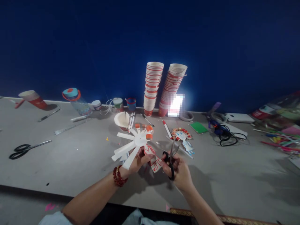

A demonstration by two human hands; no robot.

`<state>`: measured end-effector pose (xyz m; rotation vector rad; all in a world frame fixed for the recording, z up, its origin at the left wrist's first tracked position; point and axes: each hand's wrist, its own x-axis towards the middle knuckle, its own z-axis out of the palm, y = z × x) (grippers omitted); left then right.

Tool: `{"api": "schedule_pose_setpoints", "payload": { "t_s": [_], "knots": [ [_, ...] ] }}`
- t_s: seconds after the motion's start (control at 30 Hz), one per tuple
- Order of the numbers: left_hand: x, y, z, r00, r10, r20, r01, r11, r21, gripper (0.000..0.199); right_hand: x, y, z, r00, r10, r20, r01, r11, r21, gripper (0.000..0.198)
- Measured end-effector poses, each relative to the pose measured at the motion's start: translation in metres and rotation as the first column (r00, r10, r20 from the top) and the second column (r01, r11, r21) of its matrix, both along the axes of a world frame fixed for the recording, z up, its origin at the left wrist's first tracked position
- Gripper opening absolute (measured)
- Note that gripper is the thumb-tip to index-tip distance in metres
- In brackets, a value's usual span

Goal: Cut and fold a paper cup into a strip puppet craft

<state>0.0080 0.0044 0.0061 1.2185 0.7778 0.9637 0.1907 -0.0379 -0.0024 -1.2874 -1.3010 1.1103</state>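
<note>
My left hand (137,164), a red bead bracelet at its wrist, pinches a piece of white paper (155,162) with a figure drawn in red lines. Against the same hand is a paper cup cut into spread white strips (138,141), some with orange curled ends. Whether the cut cup and the drawn paper are joined, I cannot tell. In my right hand (181,172) are black-handled scissors (172,156), blades pointing up and away. The right fingertips are close to the drawing's right edge; contact is unclear. Beyond lies a paper figure with a fringed round head (181,135).
Two tall stacks of paper cups (153,89) (172,84) stand at the back by the blue wall. Other scissors (25,150) and a water bottle (77,101) are on the left. A cut cup (122,120) is behind my hands; black cable (226,136) lies right.
</note>
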Motion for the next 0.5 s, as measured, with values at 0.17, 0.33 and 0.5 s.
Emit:
{"api": "schedule_pose_setpoints", "payload": {
  "t_s": [0.17,0.33,0.5],
  "knots": [
    [-0.002,-0.003,0.010,0.998,-0.021,-0.063,0.024,0.999,0.048,0.016,-0.004,0.001,-0.003,0.996,-0.029,-0.087,0.029,1.000,-0.001,0.036],
    [-0.004,-0.003,0.014,0.991,0.049,-0.124,-0.039,0.996,0.084,0.019,-0.008,-0.001,-0.004,0.993,-0.067,-0.097,0.067,0.998,0.001,0.039],
    [-0.007,-0.002,0.012,0.987,0.033,-0.155,-0.019,0.996,0.091,0.018,0.013,-0.010,-0.003,0.998,0.052,-0.033,-0.055,0.994,-0.093,0.047]
  ]
}}
